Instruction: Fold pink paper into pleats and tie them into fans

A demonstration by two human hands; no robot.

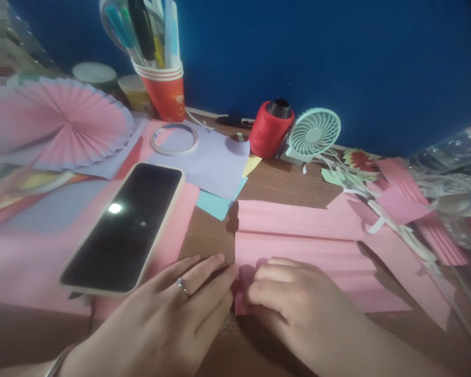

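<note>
Left hand: the left hand (172,309) is lying flat and open on the table (282,183), fingers stretched out, their tips touching the left edge of the pink paper (298,235); a ring (180,285) is sitting on 1 finger.
Right hand: the right hand (294,303) is curling in narrow, fingers bent, and seems to be pinching the near left corner of the paper.
Pink paper: it is lying on the table right in front of both hands, just right of the phone (125,225), with at least 2 creases running across it from left to right.
Step in hand: by my reading, the paper is being pleated, and the nearest fold is being pressed at its left end while the flat hand is steadying the edge.
Next move: another pleat is calling for a firm press along the whole crease, kept parallel to those above it, with the left edge held square.
Around: a pleated pink fan (58,123) is lying far left, a cup of pens (165,89) is standing behind the phone, and a red thread spool (269,131) is touching a small desk fan (313,133).
</note>
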